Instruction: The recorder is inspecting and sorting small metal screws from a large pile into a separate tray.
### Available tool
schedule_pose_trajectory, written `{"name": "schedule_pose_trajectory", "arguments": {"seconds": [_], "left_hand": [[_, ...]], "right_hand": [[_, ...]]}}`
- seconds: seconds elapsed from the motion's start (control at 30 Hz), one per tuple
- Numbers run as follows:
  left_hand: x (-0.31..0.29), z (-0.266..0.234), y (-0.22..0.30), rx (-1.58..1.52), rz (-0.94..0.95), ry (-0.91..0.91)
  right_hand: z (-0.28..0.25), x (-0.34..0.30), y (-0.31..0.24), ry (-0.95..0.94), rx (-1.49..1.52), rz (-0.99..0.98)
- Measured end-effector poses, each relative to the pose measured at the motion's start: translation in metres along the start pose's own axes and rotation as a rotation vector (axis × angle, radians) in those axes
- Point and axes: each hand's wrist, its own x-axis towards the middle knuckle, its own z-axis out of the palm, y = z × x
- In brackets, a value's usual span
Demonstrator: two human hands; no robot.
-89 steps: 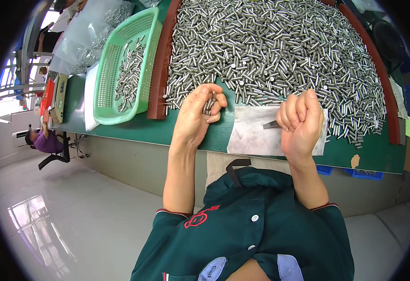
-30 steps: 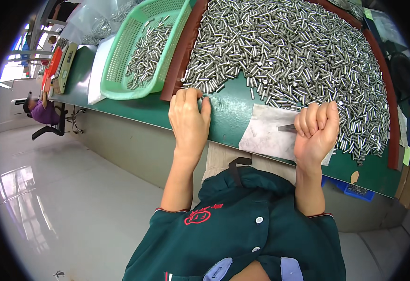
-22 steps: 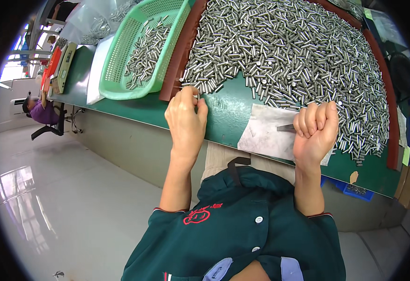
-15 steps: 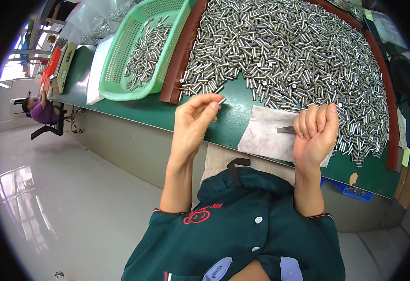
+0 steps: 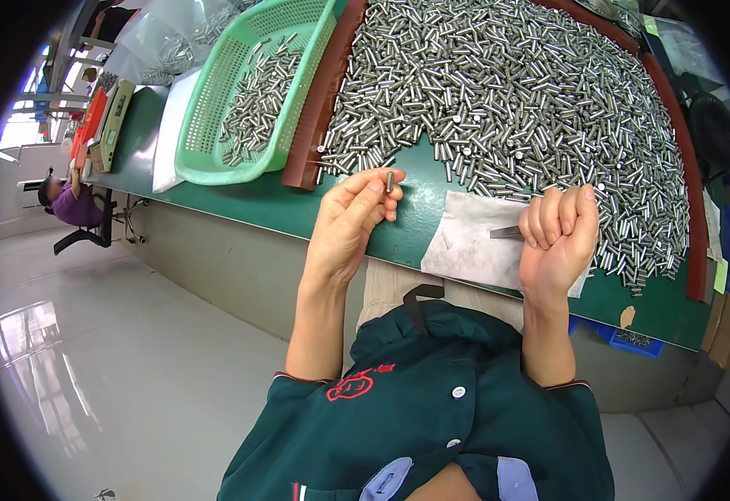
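Note:
Between thumb and fingers, my left hand (image 5: 350,219) pinches a small shiny metal pin (image 5: 390,181), held nearly upright above the green table. My right hand (image 5: 558,238) is closed round a flat grey metal strip (image 5: 505,232); only its end sticks out to the left, and the rest is hidden in the fist. Under that strip lies a stained white cloth (image 5: 473,242) at the table's near edge. Beyond both hands spreads a large heap of similar metal pins (image 5: 507,92).
Left of the heap, a light green perforated basket (image 5: 196,138) contains more pins. Dark red strips (image 5: 315,125) border the heap. A fan (image 5: 711,125) stands at the right, with a blue bin (image 5: 632,341) below the table edge. Far left, a person in purple (image 5: 77,203) sits.
The pin in my left hand has turned from slanted and mostly covered to nearly upright and more exposed. My left fingers have shifted slightly; my right hand has hardly moved.

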Motion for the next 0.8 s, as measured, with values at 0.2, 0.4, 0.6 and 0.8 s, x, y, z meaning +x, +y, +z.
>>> {"name": "schedule_pose_trajectory", "arguments": {"seconds": [0.2, 0.4, 0.6, 0.8], "left_hand": [[-0.008, 0.038, -0.011, 0.652, 0.314, 0.023], [0.001, 0.074, -0.036, 1.104, 0.648, -0.170], [0.005, 0.088, -0.052, 1.225, 0.730, -0.208], [0.005, 0.093, -0.056, 1.265, 0.737, -0.180]], "right_hand": [[-0.002, 0.000, 0.001, -0.016, 0.058, 0.018], [-0.007, 0.003, -0.007, -0.014, 0.073, -0.057], [-0.019, 0.003, -0.020, 0.020, 0.033, -0.143], [-0.024, 0.001, -0.019, 0.050, 0.015, -0.144]]}}
